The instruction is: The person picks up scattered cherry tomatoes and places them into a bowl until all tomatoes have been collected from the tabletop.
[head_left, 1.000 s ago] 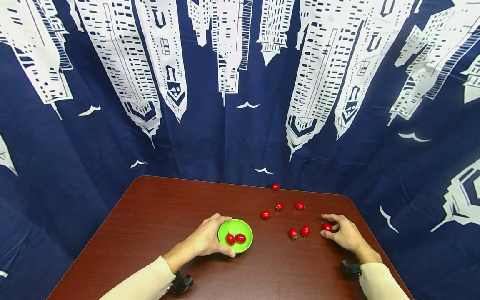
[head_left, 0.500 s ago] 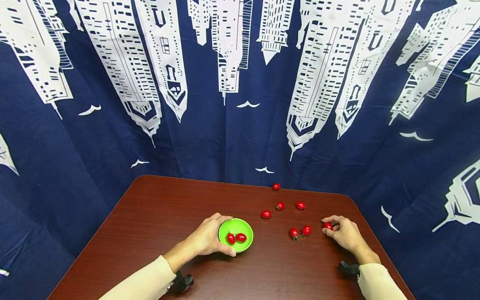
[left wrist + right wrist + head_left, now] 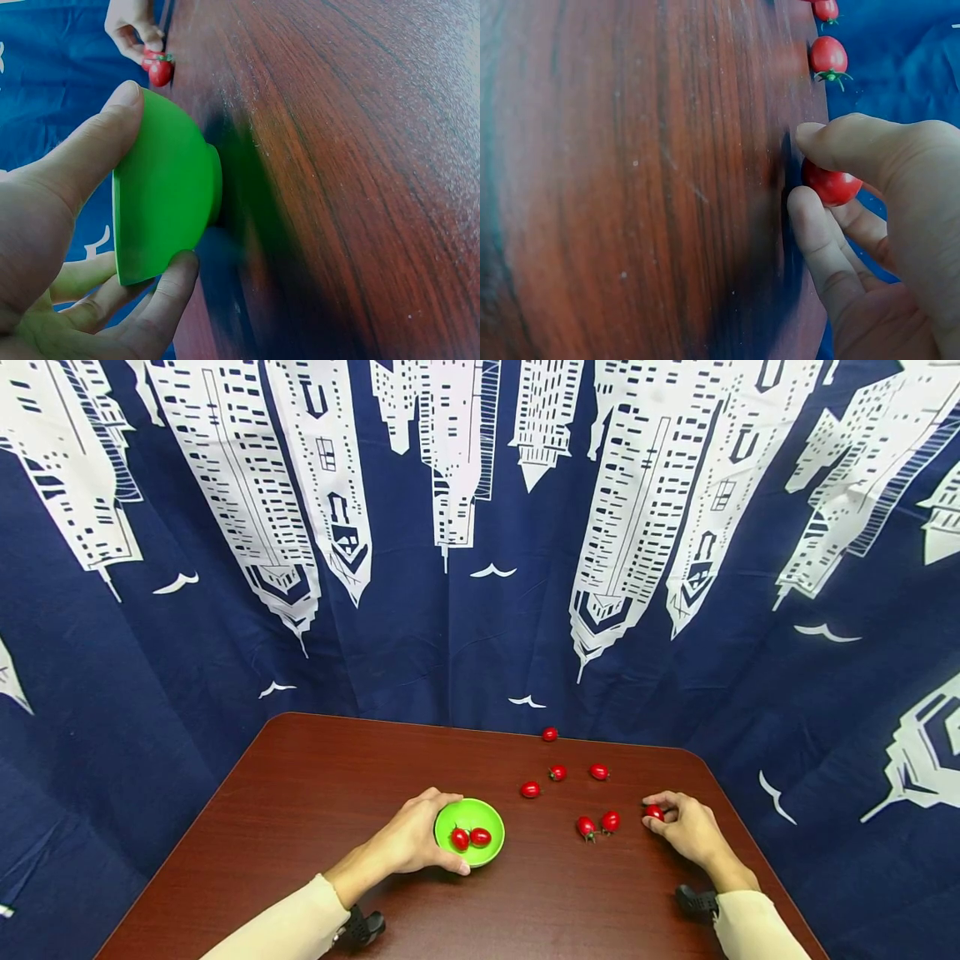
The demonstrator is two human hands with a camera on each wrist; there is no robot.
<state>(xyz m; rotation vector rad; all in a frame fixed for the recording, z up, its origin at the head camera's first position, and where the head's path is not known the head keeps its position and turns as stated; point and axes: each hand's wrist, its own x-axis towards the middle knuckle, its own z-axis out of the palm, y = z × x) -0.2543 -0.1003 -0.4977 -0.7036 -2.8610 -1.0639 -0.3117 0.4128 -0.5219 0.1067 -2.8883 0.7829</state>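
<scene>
My left hand (image 3: 411, 835) grips the round, smooth, plastic-looking green bowl (image 3: 471, 814), thumb and fingers about its wall; two glossy red oval tomatoes (image 3: 460, 839) lie inside. Well right of the bowl, my right hand (image 3: 692, 832) pinches a single red tomato (image 3: 654, 812); whether it touches the brown wood-grained table (image 3: 337, 768) I cannot tell. Two stemmed tomatoes (image 3: 611, 822) lie between it and the bowl; four loose tomatoes (image 3: 531, 789) sit beyond, to the bowl's right. I judge this the pick-up step, calling next for a gentle lift towards the bowl.
</scene>
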